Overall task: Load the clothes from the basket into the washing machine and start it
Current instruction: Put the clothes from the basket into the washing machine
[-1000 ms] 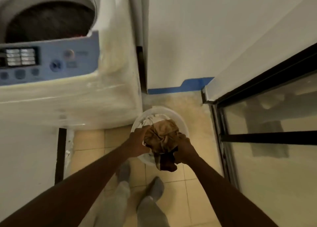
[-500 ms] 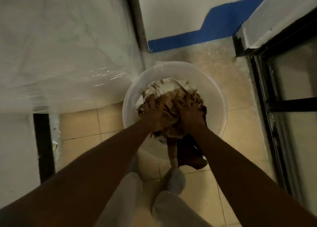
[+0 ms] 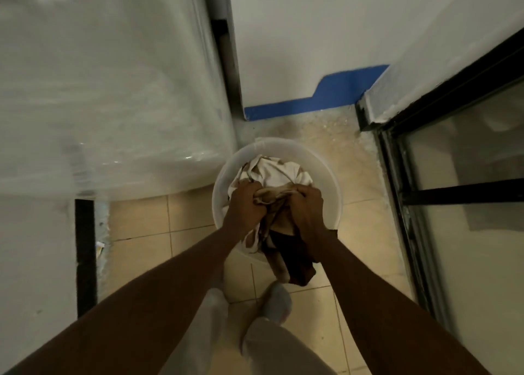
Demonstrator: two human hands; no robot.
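Observation:
A round white basket [image 3: 326, 173] stands on the tiled floor beside the washing machine [image 3: 113, 91], whose white side fills the upper left; its top and controls are out of view. My left hand [image 3: 245, 204] and my right hand [image 3: 309, 207] are both clenched on a bundle of tan and dark brown clothes [image 3: 280, 233] above the basket's near side. The dark cloth hangs down over the basket's front rim. A white garment [image 3: 280, 173] lies in the basket behind my hands.
A white wall with a blue skirting strip [image 3: 312, 102] stands behind the basket. A black-framed glass door [image 3: 453, 193] runs along the right. My feet [image 3: 276, 303] stand on the beige tiles just in front of the basket.
The view dropped from the washing machine's control panel to the basket. My hands pressed into the clothes, then closed on the tan and brown bundle and drew it toward me.

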